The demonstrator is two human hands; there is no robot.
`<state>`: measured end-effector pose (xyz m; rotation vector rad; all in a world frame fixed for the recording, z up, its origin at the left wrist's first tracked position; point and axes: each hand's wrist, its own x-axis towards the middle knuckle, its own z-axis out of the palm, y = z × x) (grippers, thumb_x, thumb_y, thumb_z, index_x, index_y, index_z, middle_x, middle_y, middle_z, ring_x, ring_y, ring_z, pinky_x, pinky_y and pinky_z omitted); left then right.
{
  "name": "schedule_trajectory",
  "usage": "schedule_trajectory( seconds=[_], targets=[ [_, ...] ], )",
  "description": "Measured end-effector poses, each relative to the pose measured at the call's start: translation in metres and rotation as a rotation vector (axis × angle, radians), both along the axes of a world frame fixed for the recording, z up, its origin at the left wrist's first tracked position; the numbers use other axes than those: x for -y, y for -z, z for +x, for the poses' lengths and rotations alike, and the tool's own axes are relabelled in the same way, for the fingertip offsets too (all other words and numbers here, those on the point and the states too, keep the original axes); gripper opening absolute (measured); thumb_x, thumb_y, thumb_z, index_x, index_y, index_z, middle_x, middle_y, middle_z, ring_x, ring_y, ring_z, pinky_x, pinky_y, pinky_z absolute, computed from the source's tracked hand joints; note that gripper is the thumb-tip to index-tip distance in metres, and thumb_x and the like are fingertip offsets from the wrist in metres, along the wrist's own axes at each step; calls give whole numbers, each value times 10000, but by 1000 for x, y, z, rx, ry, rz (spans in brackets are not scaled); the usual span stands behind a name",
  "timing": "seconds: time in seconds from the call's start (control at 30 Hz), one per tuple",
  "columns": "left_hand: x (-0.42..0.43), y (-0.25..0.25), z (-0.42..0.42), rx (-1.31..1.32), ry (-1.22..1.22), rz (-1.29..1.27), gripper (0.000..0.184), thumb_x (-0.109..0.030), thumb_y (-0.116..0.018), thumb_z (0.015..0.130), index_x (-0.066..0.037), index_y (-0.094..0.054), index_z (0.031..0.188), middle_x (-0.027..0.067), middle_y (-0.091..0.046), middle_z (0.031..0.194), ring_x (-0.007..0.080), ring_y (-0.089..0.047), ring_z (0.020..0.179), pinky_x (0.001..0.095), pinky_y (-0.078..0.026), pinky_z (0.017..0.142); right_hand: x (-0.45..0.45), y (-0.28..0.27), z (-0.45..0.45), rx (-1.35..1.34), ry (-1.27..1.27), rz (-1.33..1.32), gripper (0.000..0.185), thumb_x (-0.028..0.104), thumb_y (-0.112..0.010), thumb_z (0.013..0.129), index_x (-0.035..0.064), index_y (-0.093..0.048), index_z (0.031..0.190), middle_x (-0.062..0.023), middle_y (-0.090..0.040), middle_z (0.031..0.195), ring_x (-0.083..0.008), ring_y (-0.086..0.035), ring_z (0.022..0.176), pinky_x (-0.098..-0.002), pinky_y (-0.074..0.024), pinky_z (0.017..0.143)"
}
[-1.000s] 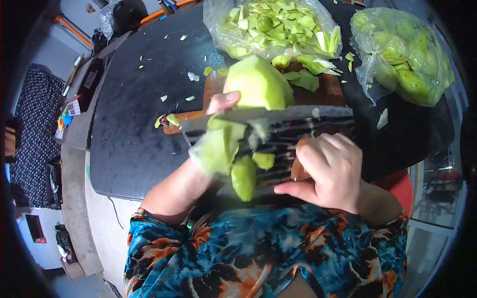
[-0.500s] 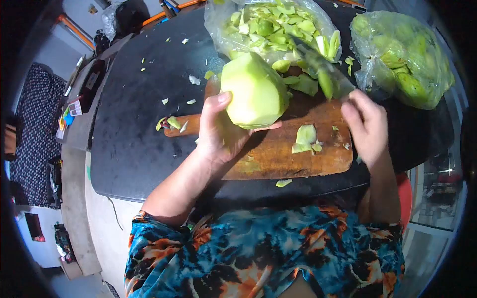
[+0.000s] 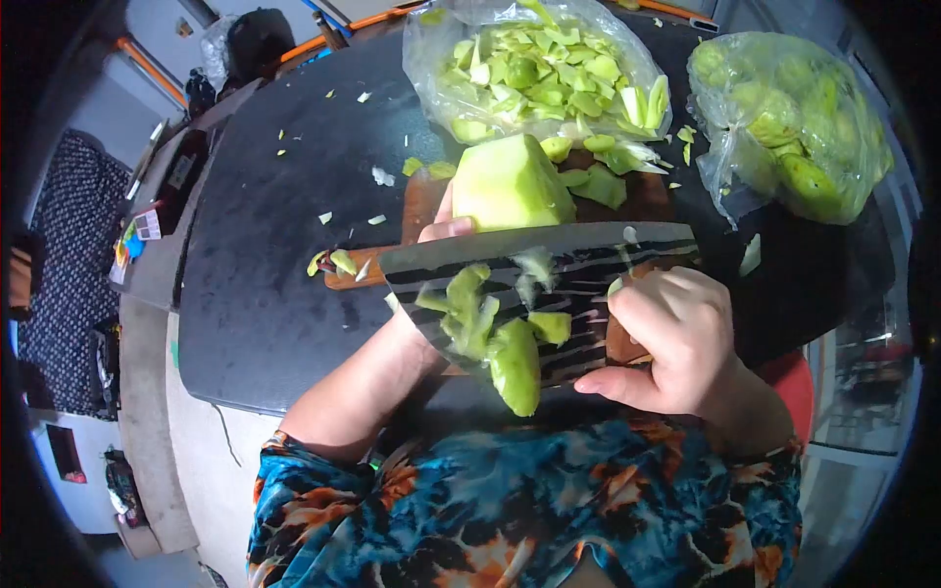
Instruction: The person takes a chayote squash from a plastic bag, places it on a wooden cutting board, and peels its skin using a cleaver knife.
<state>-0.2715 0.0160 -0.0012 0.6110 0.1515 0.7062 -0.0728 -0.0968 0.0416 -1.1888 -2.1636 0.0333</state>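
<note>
My left hand (image 3: pixel 447 231) is wrapped round a peeled, pale green fruit (image 3: pixel 512 186) with flat-cut sides, held above the wooden cutting board (image 3: pixel 627 343); the cleaver hides most of the fingers. In my right hand (image 3: pixel 676 338) is a broad-bladed cleaver (image 3: pixel 578 257), its handle covered by the fist. The blade lies across the view between me and the fruit, flat side facing up toward me. Several green peel pieces (image 3: pixel 469 309) cling to that face, and a longer green piece (image 3: pixel 516 367) reaches past its near edge.
Behind the board, an opened clear plastic bag (image 3: pixel 431 73) holds many green peelings. A second clear bag (image 3: pixel 794 127), filled with green produce, stands at the right. Peel scraps (image 3: pixel 343 262) lie by the board's handle and elsewhere on the black table (image 3: pixel 265 225).
The cleaver has swung from the far right of the board toward me, across the front of the fruit. The fruit has dropped slightly and moved a little right.
</note>
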Motion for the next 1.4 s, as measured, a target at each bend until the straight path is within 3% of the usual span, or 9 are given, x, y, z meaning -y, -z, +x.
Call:
schedule_trajectory(
  seconds=[0.17,0.37,0.47,0.73,0.93,1.03,1.17,1.33,1.4],
  targets=[
    [0,16,-2,201,61,-122,662,-398,-560,805,-88,-374,1359,136,-496,1292,300,-516,1169,466,-431,987,-8,-3,0,-25,70,16,451,455,-734,719,105,-463,633,-25,-515,579,-243,-557,533,-357,-444,510],
    [12,1,6,-286,-205,31,769,-678,-419,816,-86,-473,1302,153,-531,1258,341,-510,1150,521,-388,993,-14,11,6,2,169,70,462,498,-684,752,93,-477,670,-34,-527,594,-258,-568,549,-388,-441,508],
    [7,5,8,-235,-234,22,756,-622,-502,775,-81,-466,1303,144,-528,1249,332,-517,1129,512,-406,963,-16,17,10,-15,185,66,448,495,-676,767,101,-483,676,-43,-532,599,-272,-573,557,-392,-440,509],
    [12,-3,5,-186,-232,52,776,-509,-574,727,-79,-388,1346,160,-501,1249,322,-529,1113,477,-466,894,-56,43,108,-65,891,-147,447,433,-505,938,12,-562,797,-216,-569,707,-415,-546,682,-429,-431,617],
    [-3,6,8,-74,-233,-229,640,-555,-449,860,-110,-452,1321,128,-518,1265,323,-551,1119,542,-539,832,-37,29,75,-463,586,-288,316,270,-570,937,-10,-522,800,-94,-428,610,-121,-372,600,-299,-371,560],
    [-5,10,3,-100,-272,-221,643,-620,-408,872,-155,-471,1312,105,-514,1288,304,-557,1114,503,-554,801,-23,11,44,-493,353,-206,270,204,-593,916,-21,-512,791,-53,-440,596,-84,-358,604,-284,-356,526],
    [-3,11,2,-68,-206,-229,648,-664,-425,855,-168,-494,1266,72,-563,1225,274,-590,1063,455,-569,729,-6,-1,20,-410,146,-291,276,227,-697,818,-5,-550,793,-74,-525,617,-139,-529,534,-293,-409,503],
    [-8,20,-2,203,131,-263,728,-610,-417,885,-46,-418,1346,182,-503,1302,332,-510,1180,499,-383,1030,0,-3,7,-139,-9,-65,413,366,-771,711,75,-483,659,-53,-539,595,-264,-557,519,-352,-438,490],
    [3,22,-3,-112,-24,-114,657,-488,-506,875,-34,-416,1341,166,-511,1293,309,-528,1163,477,-415,1005,1,-8,6,-100,33,-48,417,371,-776,702,86,-476,647,-44,-537,585,-257,-562,522,-353,-439,490]
  ],
)
